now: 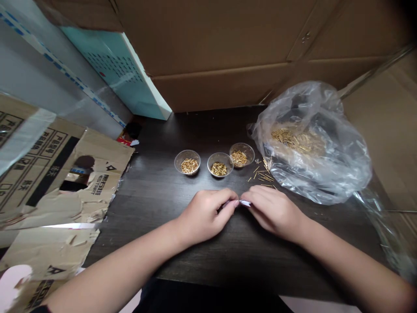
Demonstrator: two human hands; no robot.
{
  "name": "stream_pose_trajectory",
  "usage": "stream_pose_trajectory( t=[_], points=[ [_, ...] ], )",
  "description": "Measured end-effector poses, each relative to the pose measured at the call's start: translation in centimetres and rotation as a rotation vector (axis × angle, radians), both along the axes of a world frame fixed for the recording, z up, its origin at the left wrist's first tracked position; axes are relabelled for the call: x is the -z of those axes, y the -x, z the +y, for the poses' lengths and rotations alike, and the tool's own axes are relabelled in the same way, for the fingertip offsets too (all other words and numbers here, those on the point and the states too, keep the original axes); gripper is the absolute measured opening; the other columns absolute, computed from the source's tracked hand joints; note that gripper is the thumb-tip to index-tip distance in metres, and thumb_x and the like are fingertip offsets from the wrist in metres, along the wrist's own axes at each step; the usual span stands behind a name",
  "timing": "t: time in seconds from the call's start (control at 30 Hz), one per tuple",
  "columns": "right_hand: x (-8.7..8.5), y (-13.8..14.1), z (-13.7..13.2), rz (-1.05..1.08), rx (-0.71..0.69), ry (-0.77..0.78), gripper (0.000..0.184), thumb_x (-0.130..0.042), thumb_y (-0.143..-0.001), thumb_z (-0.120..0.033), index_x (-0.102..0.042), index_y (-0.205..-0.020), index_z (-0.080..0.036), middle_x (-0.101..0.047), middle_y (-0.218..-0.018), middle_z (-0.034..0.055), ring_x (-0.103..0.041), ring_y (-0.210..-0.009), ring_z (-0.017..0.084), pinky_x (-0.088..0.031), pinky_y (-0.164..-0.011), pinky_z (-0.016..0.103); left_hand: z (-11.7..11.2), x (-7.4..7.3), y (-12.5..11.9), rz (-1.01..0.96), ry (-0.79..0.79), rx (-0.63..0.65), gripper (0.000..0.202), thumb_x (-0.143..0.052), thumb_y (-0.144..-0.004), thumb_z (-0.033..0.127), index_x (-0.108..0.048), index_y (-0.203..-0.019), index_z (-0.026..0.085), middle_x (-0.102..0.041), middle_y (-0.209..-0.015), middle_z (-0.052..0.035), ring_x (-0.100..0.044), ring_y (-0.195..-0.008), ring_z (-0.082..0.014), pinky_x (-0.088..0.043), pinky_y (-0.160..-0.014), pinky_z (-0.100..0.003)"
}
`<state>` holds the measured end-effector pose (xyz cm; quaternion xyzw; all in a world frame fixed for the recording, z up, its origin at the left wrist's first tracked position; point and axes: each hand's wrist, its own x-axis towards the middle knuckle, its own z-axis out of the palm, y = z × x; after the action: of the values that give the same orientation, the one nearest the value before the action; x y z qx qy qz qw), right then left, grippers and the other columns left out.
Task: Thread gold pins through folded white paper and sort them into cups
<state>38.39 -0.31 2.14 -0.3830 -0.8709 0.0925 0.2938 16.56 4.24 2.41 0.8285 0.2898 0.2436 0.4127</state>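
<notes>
1. Both hands meet at the near middle of the dark table (195, 130). The left hand (205, 215) and right hand (273, 211) are each pinched shut on a small white piece (244, 203) held between their fingertips, low over the tabletop.
2. What the white piece is cannot be told; most of it is hidden by the fingers.
3. Just beyond the hands stand three small clear cups in a row: the left cup (187, 161), the middle cup (220, 164) and the right cup (241, 154), each holding a small heap of gold pins.
4. Loose gold pins (264, 176) lie scattered beside the right cup, at the mouth of a clear plastic bag (325, 165) with many more pins inside.
5. The step in hand looks like fine fingertip work on the white piece. The next move likely calls for a steady, light pinch so it does not slip.
6. Torn cardboard (65, 174) lies to the left.
</notes>
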Motion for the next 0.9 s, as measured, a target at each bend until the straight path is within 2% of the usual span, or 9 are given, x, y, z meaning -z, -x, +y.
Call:
stream_pose_trajectory(
  t=[0.17, 0.27, 0.33, 0.47, 0.53, 0.63, 0.73, 0.83, 0.9],
  points=[
    [-0.2, 0.0, -0.1, 0.108, -0.027, 0.007, 0.010, -0.052, -0.095, -0.008, -0.058, -0.101, -0.013, -0.062, -0.081, 0.0058, -0.053, -0.071, 0.015, -0.047, -0.065, 0.030, -0.1, -0.2, -0.1, -0.025, 0.020, 0.028, 0.016, -0.050, -0.102, 0.025, -0.062, -0.099, 0.015, -0.068, -0.081, -0.0016, -0.063, -0.069, -0.0095, -0.047, -0.068, -0.021],
    [-0.4, -0.1, -0.2, 0.231, 0.012, 0.043, 0.010, -0.055, -0.093, -0.007, -0.058, -0.098, -0.014, -0.064, -0.080, 0.0048, -0.056, -0.069, 0.013, -0.049, -0.064, 0.029, -0.3, -0.2, 0.0, -0.061, 0.133, 0.005, 0.017, -0.051, -0.102, 0.026, -0.054, -0.116, 0.017, -0.069, -0.082, 0.0018, -0.061, -0.063, -0.0064, -0.048, -0.068, -0.020],
    [-0.7, -0.1, -0.2, 0.285, 0.041, 0.049, 0.008, -0.056, -0.093, -0.007, -0.059, -0.095, -0.015, -0.064, -0.078, 0.0042, -0.057, -0.067, 0.012, -0.049, -0.063, 0.027, -0.3, -0.1, 0.0, -0.078, 0.212, -0.018, 0.021, -0.052, -0.102, 0.027, -0.050, -0.121, 0.017, -0.070, -0.084, 0.0028, -0.061, -0.063, -0.0051, -0.048, -0.069, -0.019],
    [-0.8, 0.2, -0.2, 0.326, 0.090, 0.064, 0.006, -0.058, -0.093, -0.009, -0.060, -0.089, -0.014, -0.064, -0.075, 0.0041, -0.057, -0.064, 0.012, -0.048, -0.060, 0.026, -0.3, 0.0, -0.1, -0.085, 0.256, -0.035, 0.015, -0.054, -0.102, 0.030, -0.060, -0.107, 0.017, -0.071, -0.088, 0.0010, -0.065, -0.076, -0.0071, -0.050, -0.074, -0.020],
    [-0.5, 0.4, -0.2, 0.339, 0.091, 0.084, 0.007, -0.059, -0.092, -0.008, -0.060, -0.088, -0.013, -0.064, -0.074, 0.0041, -0.057, -0.063, 0.011, -0.047, -0.058, 0.025, -0.3, -0.1, -0.2, -0.105, 0.295, -0.039, 0.017, -0.055, -0.101, 0.030, -0.064, -0.101, 0.016, -0.071, -0.088, -0.0004, -0.065, -0.077, -0.0078, -0.050, -0.073, -0.020],
    [0.1, 1.0, -0.4, 0.388, 0.081, 0.093, 0.008, -0.059, -0.091, -0.006, -0.060, -0.089, -0.014, -0.065, -0.076, 0.0041, -0.059, -0.066, 0.011, -0.049, -0.061, 0.025, -0.4, -0.3, -0.6, -0.153, 0.461, -0.056, 0.017, -0.062, -0.097, 0.029, -0.065, -0.095, 0.012, -0.071, -0.084, -0.0024, -0.063, -0.067, -0.0070, -0.051, -0.065, -0.018],
    [0.6, 1.7, -0.6, 0.458, 0.106, 0.048, 0.009, -0.059, -0.090, -0.005, -0.059, -0.090, -0.014, -0.066, -0.077, 0.0046, -0.060, -0.068, 0.012, -0.050, -0.062, 0.026, -0.7, -0.4, -0.9, -0.224, 0.712, -0.054, 0.021, -0.068, -0.092, 0.030, -0.062, -0.088, 0.010, -0.072, -0.083, -0.0049, -0.060, -0.057, -0.0058, -0.049, -0.056, -0.017],
    [0.8, 2.1, -0.6, 0.504, 0.091, 0.022, 0.010, -0.058, -0.091, -0.004, -0.058, -0.092, -0.014, -0.065, -0.075, 0.0039, -0.060, -0.066, 0.012, -0.050, -0.062, 0.025, -0.8, -0.2, -1.2, -0.300, 0.914, -0.033, 0.029, -0.073, -0.088, 0.034, -0.057, -0.086, 0.010, -0.073, -0.082, -0.0070, -0.062, -0.054, -0.0074, -0.050, -0.054, -0.018],
    [0.8, 2.2, -0.6, 0.508, 0.089, 0.014, 0.010, -0.058, -0.091, -0.005, -0.057, -0.093, -0.015, -0.065, -0.074, 0.0032, -0.060, -0.065, 0.012, -0.050, -0.062, 0.025, -0.9, -0.2, -1.4, -0.310, 0.983, -0.031, 0.032, -0.075, -0.086, 0.036, -0.057, -0.086, 0.009, -0.073, -0.081, -0.0073, -0.063, -0.052, -0.0086, -0.051, -0.053, -0.018]
  ],
)
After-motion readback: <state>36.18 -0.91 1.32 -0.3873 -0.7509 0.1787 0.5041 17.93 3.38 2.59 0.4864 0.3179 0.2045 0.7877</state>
